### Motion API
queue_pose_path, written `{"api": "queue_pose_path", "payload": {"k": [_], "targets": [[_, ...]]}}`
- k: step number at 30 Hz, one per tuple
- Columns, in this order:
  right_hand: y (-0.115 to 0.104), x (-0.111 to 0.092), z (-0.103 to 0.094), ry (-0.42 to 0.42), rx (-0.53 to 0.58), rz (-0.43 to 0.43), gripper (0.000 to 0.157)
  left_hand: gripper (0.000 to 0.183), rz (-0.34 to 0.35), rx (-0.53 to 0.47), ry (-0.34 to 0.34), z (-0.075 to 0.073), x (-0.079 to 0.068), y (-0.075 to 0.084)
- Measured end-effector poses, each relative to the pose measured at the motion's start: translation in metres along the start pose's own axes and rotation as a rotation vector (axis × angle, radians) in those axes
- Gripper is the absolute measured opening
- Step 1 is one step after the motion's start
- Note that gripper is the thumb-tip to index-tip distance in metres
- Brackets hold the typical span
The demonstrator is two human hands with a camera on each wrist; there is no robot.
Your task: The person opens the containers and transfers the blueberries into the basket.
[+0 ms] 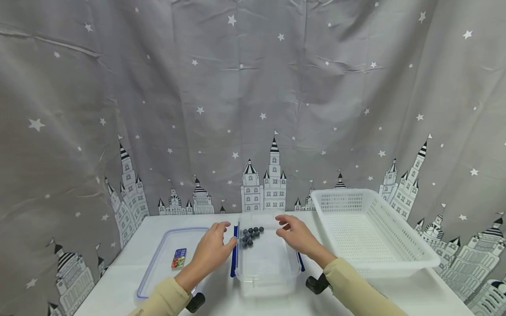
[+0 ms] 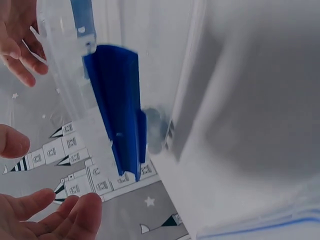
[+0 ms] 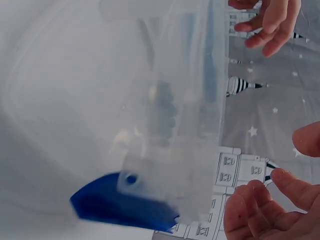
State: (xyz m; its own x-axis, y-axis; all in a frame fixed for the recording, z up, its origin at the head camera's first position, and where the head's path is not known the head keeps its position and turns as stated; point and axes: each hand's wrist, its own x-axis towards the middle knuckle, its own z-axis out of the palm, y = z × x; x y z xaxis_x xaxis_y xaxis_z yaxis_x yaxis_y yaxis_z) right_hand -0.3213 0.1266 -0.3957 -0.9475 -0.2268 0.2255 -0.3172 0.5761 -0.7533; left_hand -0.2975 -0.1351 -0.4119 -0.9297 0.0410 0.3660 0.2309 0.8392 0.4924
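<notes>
A clear plastic food container [image 1: 272, 261] stands in the middle of the table, with a cluster of blueberries [image 1: 251, 235] at its far left inside. Blue locking clips hang open at its sides, a left clip [image 2: 120, 105] large in the left wrist view and a right clip [image 3: 120, 202] in the right wrist view. Beside the left wall hovers my left hand [image 1: 213, 248], thumb and fingers spread, holding nothing. My right hand [image 1: 300, 239] is above the container's far right, its fingers bent loosely around nothing.
Left of the container lies its clear lid [image 1: 158, 263] with a blue seal and a colourful label [image 1: 179, 258]. A white perforated basket [image 1: 389, 264] stands at the right. Behind the white table [image 1: 219, 289] hangs a grey curtain [image 1: 253, 87] with castles and stars.
</notes>
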Motion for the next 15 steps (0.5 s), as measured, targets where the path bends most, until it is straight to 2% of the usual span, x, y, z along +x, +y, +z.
{"api": "queue_pose_path", "payload": {"k": [4,15], "targets": [[0.007,0.000,-0.002,0.040,-0.008,-0.003,0.044,0.050,-0.024,-0.032,-0.022,0.003,-0.004,0.004],[0.028,0.002,-0.003,0.113,-0.010,0.036,0.042,0.042,-0.010,-0.088,-0.036,0.011,-0.015,0.006]]}}
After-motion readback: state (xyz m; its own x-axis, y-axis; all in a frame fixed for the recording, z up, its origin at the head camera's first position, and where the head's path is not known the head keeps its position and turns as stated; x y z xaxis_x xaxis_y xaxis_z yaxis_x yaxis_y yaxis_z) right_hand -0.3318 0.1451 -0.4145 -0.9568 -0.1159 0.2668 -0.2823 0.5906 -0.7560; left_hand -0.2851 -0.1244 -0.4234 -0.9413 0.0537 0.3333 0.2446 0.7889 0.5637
